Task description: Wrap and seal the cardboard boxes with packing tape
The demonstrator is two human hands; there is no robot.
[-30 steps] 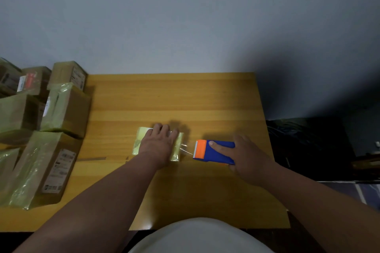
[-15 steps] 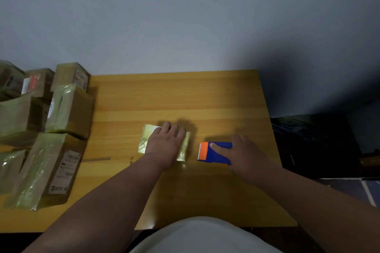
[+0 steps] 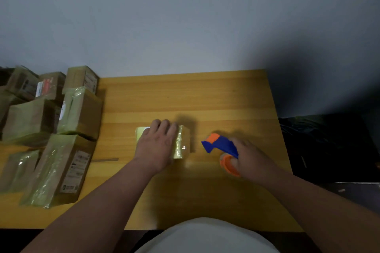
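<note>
Several wrapped boxes [image 3: 67, 162] sit piled well off to the left of my left hand, cardboard under greenish film, some with printed labels facing up, and the nearest of them lies flat at the table's [image 3: 205, 96] left edge. Between that pile and my left hand I see a thin dark strip [image 3: 104, 159] lying on the wood; I cannot tell what it is. My left hand [image 3: 158, 145] lies palm down on top of the small box [image 3: 181, 142], fingers straight and close together, pressing it to the table; the box is covered in shiny yellowish tape and shows past my fingertips on the far side and to the right of my knuckles. Just to the right, apart from the box, my right hand [image 3: 246, 159] grips the tape dispenser [image 3: 221, 146], fingers curled round its blue body with the orange-tipped nose pointing left toward the box and tilted up off the table. An orange ring shows below my fingers on the near side. No tape strand is visible between nose and box.
</note>
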